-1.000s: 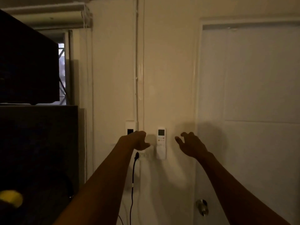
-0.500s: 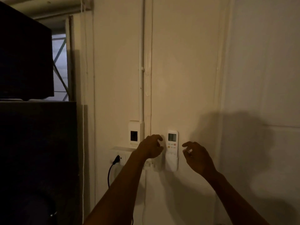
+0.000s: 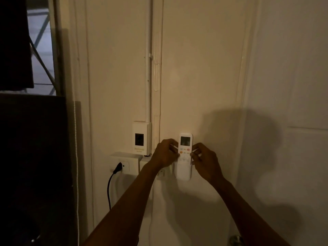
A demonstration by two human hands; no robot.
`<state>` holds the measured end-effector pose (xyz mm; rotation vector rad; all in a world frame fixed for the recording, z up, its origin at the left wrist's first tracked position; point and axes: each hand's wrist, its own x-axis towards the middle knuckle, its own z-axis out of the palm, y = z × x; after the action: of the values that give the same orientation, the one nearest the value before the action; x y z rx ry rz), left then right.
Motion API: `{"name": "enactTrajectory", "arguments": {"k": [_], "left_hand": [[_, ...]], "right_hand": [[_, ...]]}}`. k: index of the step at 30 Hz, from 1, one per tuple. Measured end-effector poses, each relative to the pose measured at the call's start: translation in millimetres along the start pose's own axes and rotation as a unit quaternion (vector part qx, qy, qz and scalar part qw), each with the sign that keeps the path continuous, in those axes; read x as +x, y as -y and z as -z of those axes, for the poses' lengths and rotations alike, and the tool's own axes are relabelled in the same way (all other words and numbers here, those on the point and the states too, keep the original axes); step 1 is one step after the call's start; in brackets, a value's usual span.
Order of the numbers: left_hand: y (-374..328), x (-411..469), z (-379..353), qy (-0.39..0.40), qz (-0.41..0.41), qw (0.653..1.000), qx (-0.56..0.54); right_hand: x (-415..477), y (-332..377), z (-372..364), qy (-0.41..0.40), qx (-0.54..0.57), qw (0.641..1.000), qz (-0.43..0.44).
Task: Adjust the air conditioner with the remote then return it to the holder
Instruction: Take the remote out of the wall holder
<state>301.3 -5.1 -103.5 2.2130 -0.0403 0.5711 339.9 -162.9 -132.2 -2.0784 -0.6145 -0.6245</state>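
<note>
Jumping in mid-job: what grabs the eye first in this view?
The white remote stands upright in its wall holder at centre, with the left hand and right hand closing on its two sides. To the left sit a small white wall box and a socket with a black plug. The room is dim.

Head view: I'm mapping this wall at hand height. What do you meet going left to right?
Dark cabinet → black plug in the wall socket → white wall box → left hand → remote → right hand → door.
</note>
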Motion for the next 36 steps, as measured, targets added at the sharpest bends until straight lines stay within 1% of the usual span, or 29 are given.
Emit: {"name": "enactTrajectory", "arguments": {"k": [5, 10, 14, 19, 26, 31, 36], "left_hand": [[9, 1, -10, -0.058, -0.024, 0.998, -0.021], [12, 1, -13, -0.069, -0.034, 0.997, -0.031], [10, -2, -22, -0.098, -0.020, 0.994, -0.032], [13, -3, -31, -0.122, -0.007, 0.989, -0.077], [17, 1, -28, -0.107, -0.011, 0.989, -0.105], [17, 6, -21, -0.091, -0.025, 0.991, -0.096], [14, 4, -22, -0.090, -0.034, 0.991, -0.094]], "right_hand": [[1, -3, -8, -0.031, 0.021, 0.999, -0.012], [0, -2, -13, -0.052, 0.054, 0.997, -0.032], [-2, 3, -17, -0.075, 0.075, 0.993, -0.057], [-5, 5, -23, -0.098, 0.109, 0.985, -0.088], [-4, 8, -23, -0.107, 0.096, 0.986, -0.085], [-4, 8, -23, -0.106, 0.087, 0.988, -0.073], [-6, 12, -23, -0.125, 0.091, 0.986, -0.068]]}}
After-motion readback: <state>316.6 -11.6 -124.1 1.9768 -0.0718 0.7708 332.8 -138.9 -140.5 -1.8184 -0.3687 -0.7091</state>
